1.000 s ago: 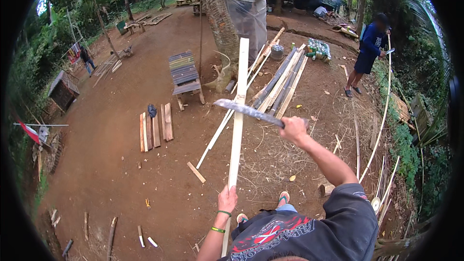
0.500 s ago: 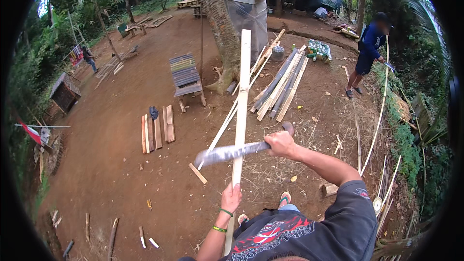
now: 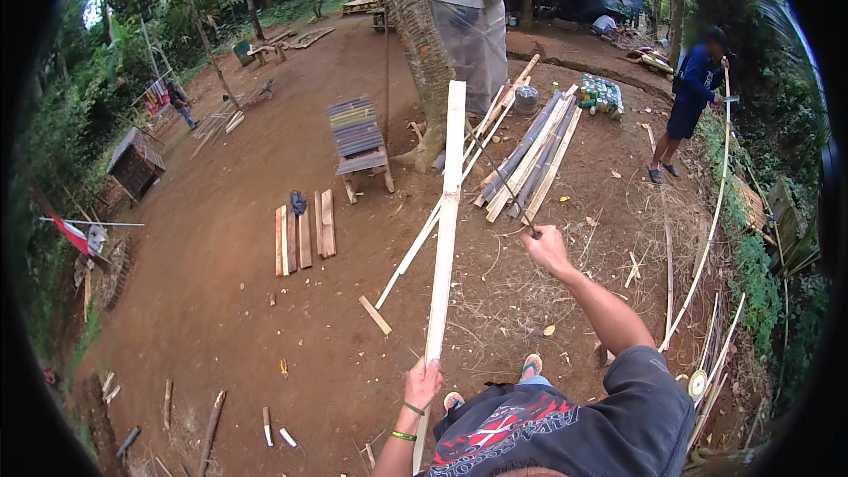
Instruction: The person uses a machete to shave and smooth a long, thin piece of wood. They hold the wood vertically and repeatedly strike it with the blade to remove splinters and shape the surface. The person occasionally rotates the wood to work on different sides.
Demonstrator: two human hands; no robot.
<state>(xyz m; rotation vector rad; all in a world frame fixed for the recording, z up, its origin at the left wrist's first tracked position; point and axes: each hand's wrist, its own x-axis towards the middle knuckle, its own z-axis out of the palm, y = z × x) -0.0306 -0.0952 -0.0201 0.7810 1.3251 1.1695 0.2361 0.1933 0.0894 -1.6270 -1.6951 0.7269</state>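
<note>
Pale strip: long, flat and straight, wood or bamboo by its look, with a faint darker band across it above the middle; it stands out in front of the person, its lower part beside the dark cloth shirt.
Knife: long and narrow, seen nearly edge-on as a thin dark line, just right of the strip's upper half; whether it touches the strip, I cannot tell.
Bamboo pile: long split pieces, some dark and rounded, others pale, side by side on bare brown soil.
Boards: short, flat, reddish to pale, with a crumpled dark bag on them.
Chair: slatted back and seat, near the rough tree trunk.
Tub: round and see-through; its contents are too small to tell.
Bottle pack: many small green-and-pale containers set close together beyond the pile.
Left hand: fingers wrapped around the strip low down.
Right hand: fingers closed around the knife's handle, apart from the strip.
</note>
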